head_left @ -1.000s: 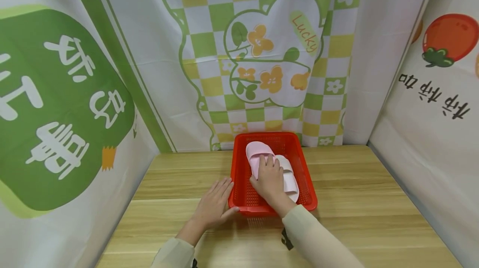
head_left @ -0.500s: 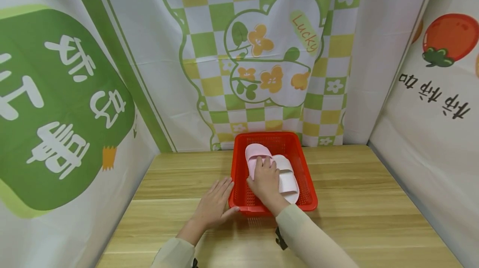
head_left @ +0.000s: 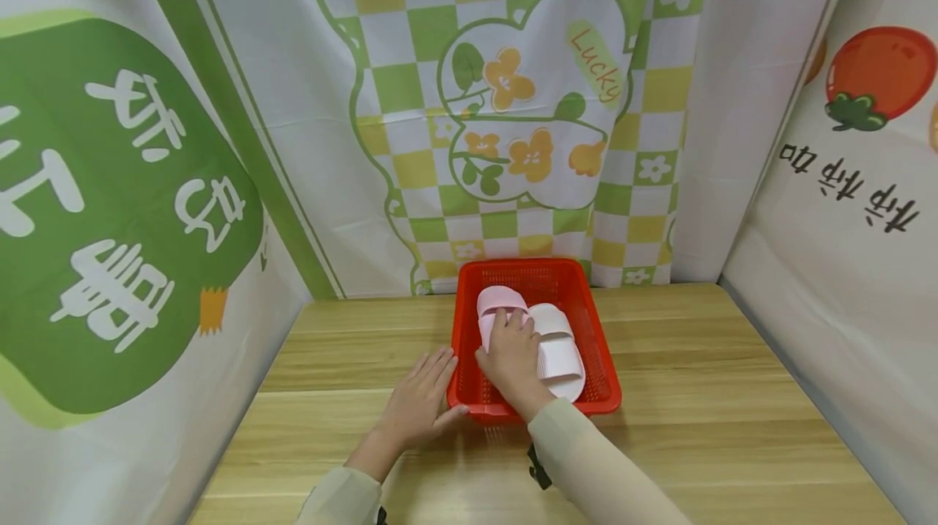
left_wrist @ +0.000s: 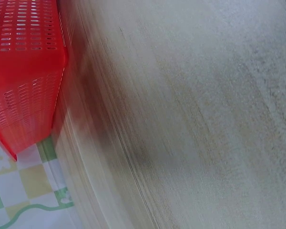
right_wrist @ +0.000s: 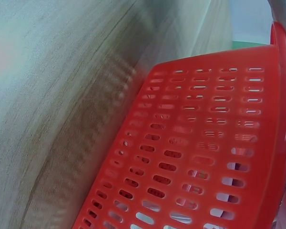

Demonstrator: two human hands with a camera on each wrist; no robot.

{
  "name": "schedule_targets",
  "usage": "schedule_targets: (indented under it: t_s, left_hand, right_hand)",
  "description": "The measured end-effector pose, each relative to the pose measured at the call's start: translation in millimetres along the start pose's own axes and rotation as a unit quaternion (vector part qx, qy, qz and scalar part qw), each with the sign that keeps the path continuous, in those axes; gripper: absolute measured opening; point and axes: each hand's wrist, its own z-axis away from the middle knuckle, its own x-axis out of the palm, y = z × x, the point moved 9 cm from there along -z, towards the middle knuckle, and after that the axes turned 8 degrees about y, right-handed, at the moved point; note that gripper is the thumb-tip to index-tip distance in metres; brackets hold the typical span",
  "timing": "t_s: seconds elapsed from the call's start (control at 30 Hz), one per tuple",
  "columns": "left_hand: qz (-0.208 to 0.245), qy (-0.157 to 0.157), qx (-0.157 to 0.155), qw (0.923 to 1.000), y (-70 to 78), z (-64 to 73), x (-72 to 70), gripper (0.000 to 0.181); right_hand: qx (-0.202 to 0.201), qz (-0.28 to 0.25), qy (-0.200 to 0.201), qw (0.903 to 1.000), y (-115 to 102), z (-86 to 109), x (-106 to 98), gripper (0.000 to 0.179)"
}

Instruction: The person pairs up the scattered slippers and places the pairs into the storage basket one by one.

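A red perforated plastic basket (head_left: 605,366) stands on the table with a pink slipper (head_left: 500,298) and a white slipper (head_left: 561,360) lying side by side in it. Reaching inside, my right hand (head_left: 511,358) grips the pink slipper near its middle, covering the near part of it. My left hand (head_left: 416,401) rests at the basket's near left corner, fingers fairly straight against the side and thumb at the front rim. The left wrist view catches the basket's outer walls (left_wrist: 26,78); the right wrist view shows its slotted side (right_wrist: 200,133), with pale shapes behind the slots.
The wood-grain table (head_left: 703,395) extends on both sides of the basket. Close behind the basket hangs a green-and-yellow checked cloth (head_left: 432,183). Printed cloth walls (head_left: 821,281) enclose the table at left and right.
My right hand has shifted a little left and toward me, and the pink slipper has moved with it. More of the white slipper shows now. The left hand has stayed put.
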Motion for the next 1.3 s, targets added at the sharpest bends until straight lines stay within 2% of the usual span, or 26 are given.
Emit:
schedule_targets:
  t_s: [0.2, 0.53, 0.77, 1.3]
  left_hand:
    - [0.004, -0.007, -0.008, 0.9999, 0.3, 0.2, -0.7, 0.076]
    - [0.002, -0.006, -0.005, 1.0, 1.4, -0.2, -1.8, 0.076]
    - [-0.001, -0.01, -0.008, 0.9999, 1.2, -0.6, -1.6, 0.076]
    - [-0.001, 0.002, 0.005, 1.0, 2.0, -1.0, -2.2, 0.075]
  right_hand:
    - [0.0, 0.023, 0.003, 0.9997, -6.7, 0.0, -0.3, 0.069]
    - [0.025, 0.04, -0.032, 0.9984, -6.1, -0.7, 12.2, 0.07]
    - [0.013, 0.059, -0.028, 0.9978, -8.0, -0.6, 15.5, 0.071]
    - [-0.021, 0.112, -0.078, 0.9904, -8.9, 0.6, 34.2, 0.075]
